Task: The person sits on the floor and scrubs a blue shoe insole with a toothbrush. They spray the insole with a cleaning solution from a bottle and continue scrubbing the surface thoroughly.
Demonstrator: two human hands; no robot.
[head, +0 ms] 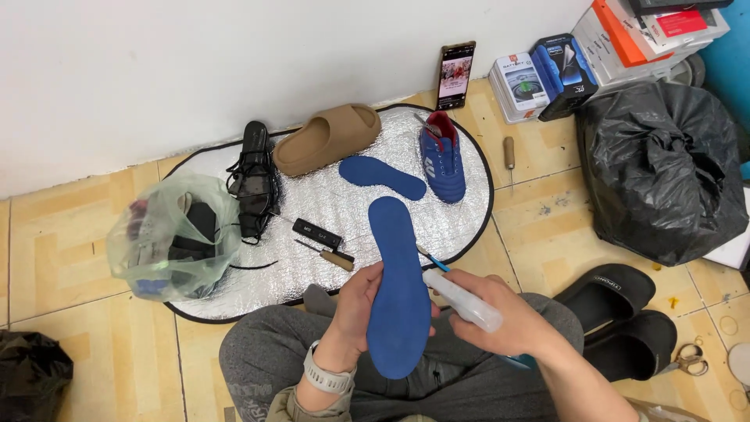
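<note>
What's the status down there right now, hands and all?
Left hand grips blue insole upright over lap. Right hand holds clear squeeze bottle, nozzle at the insole's edge. Nothing between them; second insole lies on silver mat.

The person wears grey sweatpants with faint dark lettering low on the near left leg, a white band watch on the left wrist, an olive sleeve cuff just below it, and bare forearms.

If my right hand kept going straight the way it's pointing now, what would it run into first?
Most likely the blue insole held upright in the left hand. The right hand aims a clear tube leftward at its edge, and the tip looks almost touching, though depth is uncertain.
</note>
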